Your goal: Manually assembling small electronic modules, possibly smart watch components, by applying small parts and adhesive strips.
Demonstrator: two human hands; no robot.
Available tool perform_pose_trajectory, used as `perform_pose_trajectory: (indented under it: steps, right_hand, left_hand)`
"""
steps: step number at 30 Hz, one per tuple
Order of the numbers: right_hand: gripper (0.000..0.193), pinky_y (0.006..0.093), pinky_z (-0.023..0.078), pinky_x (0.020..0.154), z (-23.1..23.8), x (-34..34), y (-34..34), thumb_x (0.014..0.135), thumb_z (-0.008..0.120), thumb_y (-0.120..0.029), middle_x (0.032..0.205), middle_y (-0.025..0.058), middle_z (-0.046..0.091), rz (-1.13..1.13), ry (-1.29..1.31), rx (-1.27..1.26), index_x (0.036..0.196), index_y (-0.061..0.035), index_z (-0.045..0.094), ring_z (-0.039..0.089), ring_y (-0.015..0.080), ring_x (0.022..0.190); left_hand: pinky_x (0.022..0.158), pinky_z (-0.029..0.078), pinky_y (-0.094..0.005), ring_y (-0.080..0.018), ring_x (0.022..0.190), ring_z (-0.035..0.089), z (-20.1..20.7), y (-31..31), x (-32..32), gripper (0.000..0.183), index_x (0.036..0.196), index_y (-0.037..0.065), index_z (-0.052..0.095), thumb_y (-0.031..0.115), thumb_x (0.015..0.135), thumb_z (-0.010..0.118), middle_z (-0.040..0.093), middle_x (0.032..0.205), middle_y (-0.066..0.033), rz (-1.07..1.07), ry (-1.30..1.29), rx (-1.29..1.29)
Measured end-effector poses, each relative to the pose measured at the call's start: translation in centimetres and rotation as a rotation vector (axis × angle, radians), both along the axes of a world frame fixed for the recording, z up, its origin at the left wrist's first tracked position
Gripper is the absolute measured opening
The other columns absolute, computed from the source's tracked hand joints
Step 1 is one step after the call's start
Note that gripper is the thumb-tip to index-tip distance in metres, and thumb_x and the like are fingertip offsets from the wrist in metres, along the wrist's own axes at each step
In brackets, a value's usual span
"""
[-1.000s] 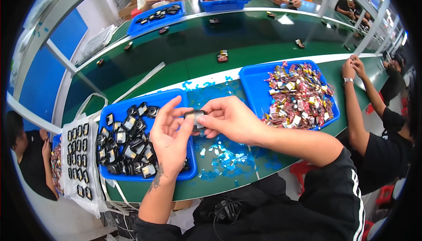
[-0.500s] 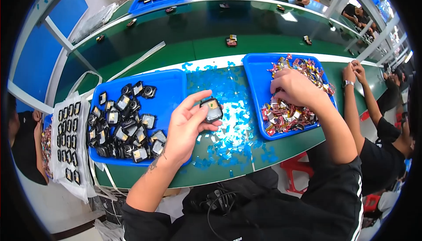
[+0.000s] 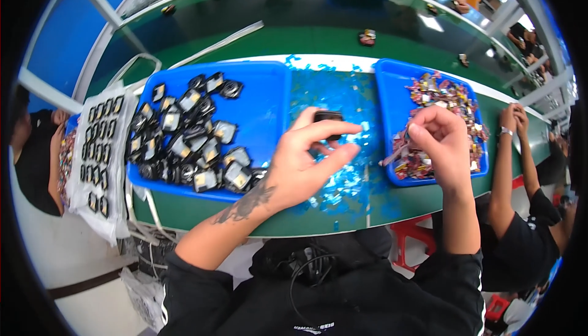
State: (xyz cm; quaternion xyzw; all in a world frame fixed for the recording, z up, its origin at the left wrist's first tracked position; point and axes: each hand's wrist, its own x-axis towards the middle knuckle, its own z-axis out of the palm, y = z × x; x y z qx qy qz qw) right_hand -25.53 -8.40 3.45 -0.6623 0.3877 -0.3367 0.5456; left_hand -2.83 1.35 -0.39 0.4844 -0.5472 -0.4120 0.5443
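Observation:
My left hand (image 3: 300, 167) holds a small black square device housing (image 3: 329, 117) between thumb and fingers, over the bench between two blue trays. My right hand (image 3: 444, 143) is pinched at the near left part of the right blue tray (image 3: 384, 112), above a heap of small red, silver and yellow electronic parts (image 3: 432, 91). A thin pale-pink piece (image 3: 395, 154) sticks out below its fingertips, too blurred to name exactly. The left blue tray (image 3: 260, 100) carries a pile of black housings with grey and beige faces (image 3: 180, 143).
Blue film scraps (image 3: 334, 94) litter the green bench between the trays. At the left lies a white sheet with rows of black frames (image 3: 92, 143). Beyond the bench runs a green conveyor belt (image 3: 300, 30) with spaced parts (image 3: 367, 37). Co-workers sit left, right and opposite.
My right hand has risen out of the parts heap with a small piece. My left hand has tilted the housing so its face no longer shows. The whole view has shifted.

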Motion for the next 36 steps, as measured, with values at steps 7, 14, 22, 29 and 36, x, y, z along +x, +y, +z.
perform_pose_trajectory:
  steps: [7, 14, 22, 29, 36]
  right_hand:
    - [0.008, 0.0217, 0.051, 0.068, -2.2, 4.3, 3.0, 0.085, 0.069, 0.001, 0.086, 0.0064, 0.067, 0.124, -0.232, 0.050, 0.092, 0.0029, 0.064, 0.062, 0.0088, 0.074]
    - [0.010, 0.0218, 0.051, 0.063, -3.5, 5.7, 3.7, 0.083, 0.071, 0.002, 0.087, 0.0075, 0.064, 0.014, -0.144, -0.221, 0.091, 0.0029, 0.064, 0.062, 0.0094, 0.075]
    - [0.016, 0.0269, 0.047, 0.059, -4.0, 5.8, 3.7, 0.074, 0.073, 0.007, 0.086, 0.0102, 0.059, -0.039, 0.086, -0.772, 0.084, 0.0017, 0.061, 0.056, 0.0153, 0.067]
    - [0.026, 0.0274, 0.049, 0.063, -3.1, 4.0, 4.2, 0.080, 0.066, 0.006, 0.091, 0.0110, 0.062, 0.025, 0.376, -0.570, 0.105, -0.0005, 0.065, 0.060, 0.0188, 0.072]
    - [0.022, 0.0223, 0.052, 0.072, -3.8, 4.5, 4.0, 0.085, 0.063, 0.007, 0.096, 0.0070, 0.061, 0.127, -0.151, -0.237, 0.106, -0.0001, 0.066, 0.059, 0.0095, 0.083]
  left_hand:
    - [0.061, 0.037, -0.0219, -0.0051, 0.069, 0.043, -0.1, -0.1, -0.1, 0.017, 0.093, 0.006, 0.074, 0.010, 0.078, 0.078, 0.055, 0.087, 0.0001, -0.120, -0.048, 0.046]
    - [0.063, 0.044, -0.0267, -0.0100, 0.063, 0.047, -0.3, -0.2, 0.0, 0.012, 0.084, 0.004, 0.073, 0.014, 0.079, 0.074, 0.061, 0.068, -0.0036, -0.020, -0.038, 0.055]
    - [0.080, 0.047, -0.0315, -0.0124, 0.067, 0.057, -0.7, -0.5, 0.6, 0.013, 0.083, -0.001, 0.071, 0.012, 0.082, 0.071, 0.068, 0.076, -0.0066, -0.100, -0.021, 0.132]
    - [0.065, 0.048, -0.0215, -0.0080, 0.075, 0.059, -1.1, -0.8, 0.5, 0.012, 0.093, -0.006, 0.070, 0.004, 0.086, 0.070, 0.065, 0.087, -0.0056, -0.074, 0.247, 0.209]
    - [0.065, 0.048, -0.0218, -0.0078, 0.076, 0.059, -1.0, -0.4, 0.1, 0.016, 0.101, -0.006, 0.068, 0.005, 0.090, 0.065, 0.064, 0.096, -0.0056, -0.234, 0.274, 0.235]
